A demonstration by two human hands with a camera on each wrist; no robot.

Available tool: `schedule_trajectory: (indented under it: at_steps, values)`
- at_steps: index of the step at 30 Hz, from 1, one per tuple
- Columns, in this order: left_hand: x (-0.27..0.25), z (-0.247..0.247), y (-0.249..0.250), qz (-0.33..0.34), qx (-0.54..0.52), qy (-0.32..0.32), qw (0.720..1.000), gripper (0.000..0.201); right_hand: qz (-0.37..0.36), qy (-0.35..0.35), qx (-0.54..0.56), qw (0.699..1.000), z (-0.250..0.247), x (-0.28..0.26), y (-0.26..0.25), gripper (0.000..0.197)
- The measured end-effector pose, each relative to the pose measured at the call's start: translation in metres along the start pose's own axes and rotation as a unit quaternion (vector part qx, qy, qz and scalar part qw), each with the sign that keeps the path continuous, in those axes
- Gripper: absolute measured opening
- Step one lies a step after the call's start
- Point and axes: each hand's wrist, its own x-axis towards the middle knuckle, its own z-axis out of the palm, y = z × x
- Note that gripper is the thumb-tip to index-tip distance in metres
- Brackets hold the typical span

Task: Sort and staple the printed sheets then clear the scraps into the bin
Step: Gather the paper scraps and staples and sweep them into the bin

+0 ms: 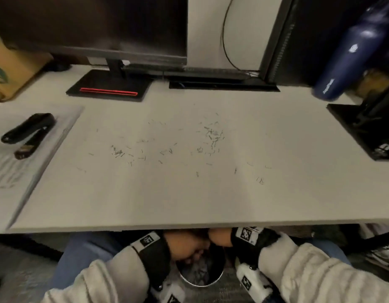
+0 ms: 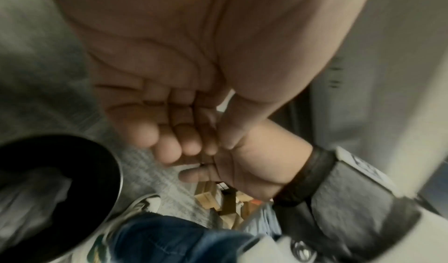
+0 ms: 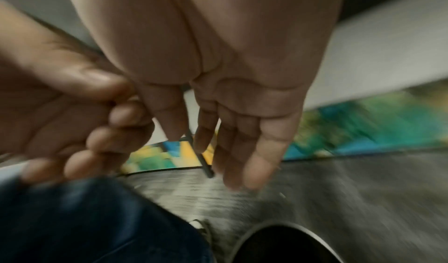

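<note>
While loose staples [image 1: 211, 136] lie scattered on the desk [image 1: 189, 204], the left hand [image 1: 184, 248] and right hand [image 1: 219, 237] meet over the bin [image 1: 202, 276] below its edge, fingers relaxed, grasping nothing.

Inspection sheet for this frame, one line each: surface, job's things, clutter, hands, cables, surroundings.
Surface: pale desk, many loose staples scattered across its middle.
Job's things: black stapler lies on the printed sheets at the desk's left; round bin stands on the floor below the desk edge, scraps inside.
Clutter: blue bottle and a cardboard box on the desk's far corners.
Hands: left hand and right hand meet above the bin, fingers relaxed, nothing seen held.
Cables: one dark cable loops down the wall behind the monitor.
Surroundings: grey carpet, the person's jeans and shoe.
</note>
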Motion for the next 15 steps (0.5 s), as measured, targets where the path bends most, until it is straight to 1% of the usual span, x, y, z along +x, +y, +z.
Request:
schedule_trajectory:
  at_steps: [1, 2, 4, 5, 6, 7, 8, 9, 10, 12, 13, 14, 15]
  values:
    - [-0.019, -0.001, 0.004, 0.038, 0.044, 0.012, 0.998, 0.029, -0.038, 0.007, -0.062, 0.997, -0.001, -0.012, -0.006, 0.028]
    - [-0.035, -0.004, 0.003, 0.067, 0.067, 0.028, 0.995, 0.024, -0.056, -0.01, -0.105, 0.993, -0.004, -0.027, -0.012, 0.027]
    - [-0.081, -0.013, 0.006, 0.117, 0.101, 0.02, 0.988, 0.019, -0.061, -0.057, -0.141, 0.987, -0.011, -0.059, -0.023, 0.026]
    - [-0.102, -0.019, 0.011, 0.147, 0.114, 0.012, 0.982, 0.019, -0.07, -0.082, -0.151, 0.983, -0.014, -0.07, -0.025, 0.028]
    - [-0.125, -0.024, 0.019, 0.16, 0.12, 0.005, 0.98, 0.018, -0.087, -0.105, -0.162, 0.977, -0.018, -0.087, -0.029, 0.032]
    - [-0.146, -0.032, 0.024, 0.177, 0.122, 0.01, 0.977, 0.015, -0.094, -0.119, -0.17, 0.974, -0.024, -0.102, -0.032, 0.036]
    - [-0.164, -0.041, 0.029, 0.181, 0.128, 0.033, 0.975, 0.012, -0.106, -0.119, -0.164, 0.974, -0.031, -0.117, -0.035, 0.037]
    - [-0.178, -0.053, 0.03, 0.192, 0.136, 0.076, 0.969, 0.008, -0.12, -0.122, -0.152, 0.974, -0.04, -0.131, -0.038, 0.037]
    - [-0.188, -0.067, 0.032, 0.195, 0.157, 0.137, 0.958, 0.007, -0.131, -0.113, -0.136, 0.976, -0.051, -0.143, -0.041, 0.036]
    - [-0.2, -0.102, 0.031, 0.183, 0.202, 0.263, 0.925, 0.005, -0.145, -0.074, -0.075, 0.984, -0.073, -0.16, -0.04, 0.033]
    - [-0.2, -0.123, 0.027, 0.165, 0.225, 0.314, 0.908, 0.005, -0.146, -0.045, -0.046, 0.987, -0.085, -0.164, -0.037, 0.03]
    - [-0.199, -0.143, 0.022, 0.135, 0.253, 0.354, 0.89, 0.01, -0.146, -0.009, -0.02, 0.989, -0.098, -0.169, -0.035, 0.028]
    - [-0.196, -0.162, 0.017, 0.084, 0.288, 0.376, 0.877, 0.02, -0.14, 0.03, -0.004, 0.99, -0.11, -0.168, -0.031, 0.026]
